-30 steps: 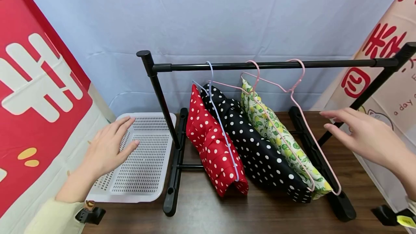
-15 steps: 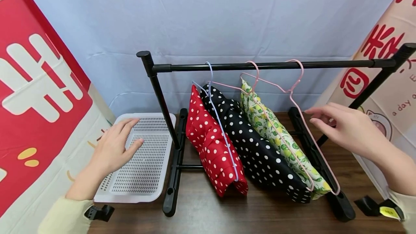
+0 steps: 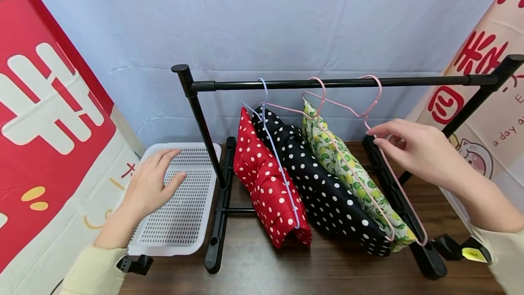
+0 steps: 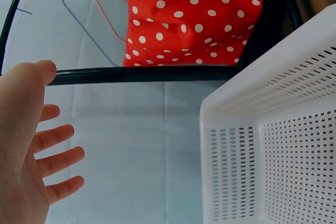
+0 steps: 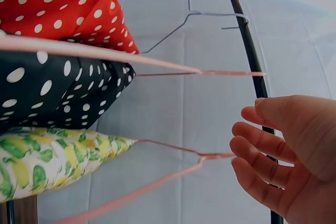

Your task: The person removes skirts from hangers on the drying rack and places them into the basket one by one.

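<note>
On the black rack's rail (image 3: 425, 81) hang a lavender hanger (image 3: 272, 142) and two pink ones. Red polka-dot cloth (image 3: 258, 167) is on the lavender hanger. Black polka-dot cloth (image 3: 294, 149) and lemon-print cloth (image 3: 327, 142) hang beside it on the pink hangers. My right hand (image 3: 421, 154) is at the rightmost pink hanger (image 3: 380, 88), overlapping its sloping arm in the head view. In the right wrist view its fingers (image 5: 257, 161) are loosely bent, with nothing between them and the thumb. My left hand (image 3: 151, 183) hovers over the basket's left side, fingers extended and holding nothing.
A white perforated basket (image 3: 192, 185) stands on the brown wooden table (image 3: 327, 272), left of the rack. The rack's black feet (image 3: 219, 236) reach toward the front. Pale blue cloth (image 3: 245, 22) hangs behind, with printed panels at both sides.
My right hand has moved left to the rightmost pink hanger, its fingers bending closer together. My left hand has drifted slightly to the right over the basket. The hanging cloths look unmoved.
</note>
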A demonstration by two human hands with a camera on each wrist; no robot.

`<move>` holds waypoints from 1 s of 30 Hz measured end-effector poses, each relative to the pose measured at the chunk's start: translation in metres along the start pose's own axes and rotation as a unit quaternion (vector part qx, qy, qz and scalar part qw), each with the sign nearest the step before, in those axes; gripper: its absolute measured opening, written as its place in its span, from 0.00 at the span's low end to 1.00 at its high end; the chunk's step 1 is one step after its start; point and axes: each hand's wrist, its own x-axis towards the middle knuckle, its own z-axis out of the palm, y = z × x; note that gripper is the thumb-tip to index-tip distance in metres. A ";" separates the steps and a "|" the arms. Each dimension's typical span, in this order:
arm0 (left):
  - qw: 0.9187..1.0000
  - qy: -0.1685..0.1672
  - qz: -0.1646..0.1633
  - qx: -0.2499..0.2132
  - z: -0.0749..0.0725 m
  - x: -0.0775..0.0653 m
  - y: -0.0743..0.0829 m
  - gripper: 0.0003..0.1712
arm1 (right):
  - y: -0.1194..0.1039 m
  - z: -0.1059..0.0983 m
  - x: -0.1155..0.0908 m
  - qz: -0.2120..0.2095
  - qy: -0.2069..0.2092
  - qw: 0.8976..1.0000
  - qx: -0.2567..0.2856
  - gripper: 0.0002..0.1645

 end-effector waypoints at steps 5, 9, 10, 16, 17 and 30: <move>1.000 0.005 0.003 -0.003 0.005 0.002 0.003 0.32 | -0.008 0.002 0.013 0.005 -0.008 1.000 0.003 0.15; 1.000 0.009 0.007 -0.008 0.008 0.004 0.005 0.31 | -0.012 0.004 0.022 0.001 -0.012 1.000 0.003 0.14; 1.000 0.008 0.005 -0.010 0.008 0.005 0.006 0.31 | -0.013 0.005 0.024 -0.001 -0.012 1.000 0.004 0.14; 1.000 0.001 -0.004 -0.016 0.013 0.005 0.009 0.30 | -0.019 0.011 0.034 -0.008 -0.019 1.000 0.018 0.12; 1.000 -0.001 -0.006 -0.019 0.015 0.005 0.009 0.30 | -0.020 0.012 0.037 -0.009 -0.021 0.999 0.023 0.12; 0.999 0.009 -0.002 -0.041 0.027 0.006 0.014 0.28 | -0.040 0.026 0.060 0.009 -0.047 0.998 0.051 0.09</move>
